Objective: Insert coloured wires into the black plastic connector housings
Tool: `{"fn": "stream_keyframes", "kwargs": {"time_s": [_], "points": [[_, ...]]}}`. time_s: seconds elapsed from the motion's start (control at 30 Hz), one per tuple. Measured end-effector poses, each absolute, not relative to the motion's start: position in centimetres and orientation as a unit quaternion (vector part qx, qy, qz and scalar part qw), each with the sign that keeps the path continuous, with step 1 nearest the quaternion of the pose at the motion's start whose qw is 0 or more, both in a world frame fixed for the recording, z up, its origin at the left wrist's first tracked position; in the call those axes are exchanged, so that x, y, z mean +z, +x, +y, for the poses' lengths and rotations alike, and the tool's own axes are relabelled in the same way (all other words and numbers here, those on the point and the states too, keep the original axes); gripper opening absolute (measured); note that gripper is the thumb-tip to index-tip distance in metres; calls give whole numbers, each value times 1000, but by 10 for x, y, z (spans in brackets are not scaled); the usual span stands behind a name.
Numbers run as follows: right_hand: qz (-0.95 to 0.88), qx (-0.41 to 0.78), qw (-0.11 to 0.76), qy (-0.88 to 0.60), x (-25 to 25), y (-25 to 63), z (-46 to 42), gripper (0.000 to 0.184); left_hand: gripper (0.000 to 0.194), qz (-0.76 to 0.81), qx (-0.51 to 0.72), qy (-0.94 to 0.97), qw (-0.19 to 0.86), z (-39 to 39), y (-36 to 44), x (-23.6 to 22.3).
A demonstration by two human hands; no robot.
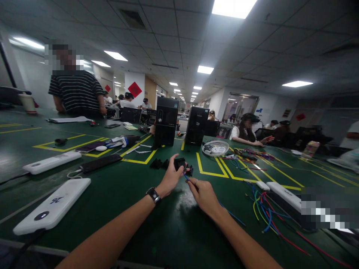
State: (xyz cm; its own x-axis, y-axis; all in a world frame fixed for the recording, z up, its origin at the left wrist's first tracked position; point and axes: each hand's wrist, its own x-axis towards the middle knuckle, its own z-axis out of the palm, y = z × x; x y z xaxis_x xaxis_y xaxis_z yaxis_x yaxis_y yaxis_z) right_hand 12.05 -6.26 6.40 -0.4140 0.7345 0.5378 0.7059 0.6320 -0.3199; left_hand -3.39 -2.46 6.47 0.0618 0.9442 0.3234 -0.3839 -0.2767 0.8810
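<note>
Green bench [126, 190] with yellow tape lines [214, 174], open office behind, two black tower cases [166, 123] standing upright past the work area. Black part [180, 163] is off the bench surface or close to it, in the left hand [169, 176], just short of the towers. Left hand is partly closed: thumb over the near side, index finger angled up and away, other fingers mostly behind the part.

Right hand [204, 193] is closed in a fingertip pinch on a blue wire [185, 176], close to the part. Key relation: part lies ahead and slightly left of the right fingertips, with only a short run of wire between. Visible run slants away and leftward from the pinch up to the part's near side, so the right hand comes at it from the near right. Left is the nearer hand, already touching it.

Can't confirm whether the wire tip is seated in the part or only against it; thumb and dark plastic hide the spot. Part's long axis is unclear too, black on black. More black pieces [157, 163] sit beside the left hand, outlines merging. Blue length [234, 216] shows past the right forearm; can't tell if it's the same wire, forearm covers the middle.
</note>
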Motion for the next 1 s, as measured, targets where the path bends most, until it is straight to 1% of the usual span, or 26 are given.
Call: {"fn": "stream_keyframes", "kwargs": {"time_s": [0.13, 0.37, 0.47, 0.63, 0.83, 1.0], "points": [[-837, 23, 328, -437, 66, 120, -64, 28, 58, 282, 610, 533, 515, -21, -37, 63], [-826, 17, 349, -442, 74, 122, -66, 27, 48, 277, 592, 566, 502, -21, -41, 63], [-829, 19, 341, -443, 73, 122, -65, 27, 42, 266, 595, 566, 505, -21, -41, 64], [-835, 8, 323, -444, 71, 119, -67, 28, 36, 275, 611, 575, 470, -18, -40, 63], [-842, 8, 336, -421, 74, 117, -69, 29, 36, 275, 634, 546, 474, -20, -38, 60], [-859, 24, 285, -424, 58, 112, -67, 30, 38, 258, 647, 502, 513, -21, -36, 62]]}}
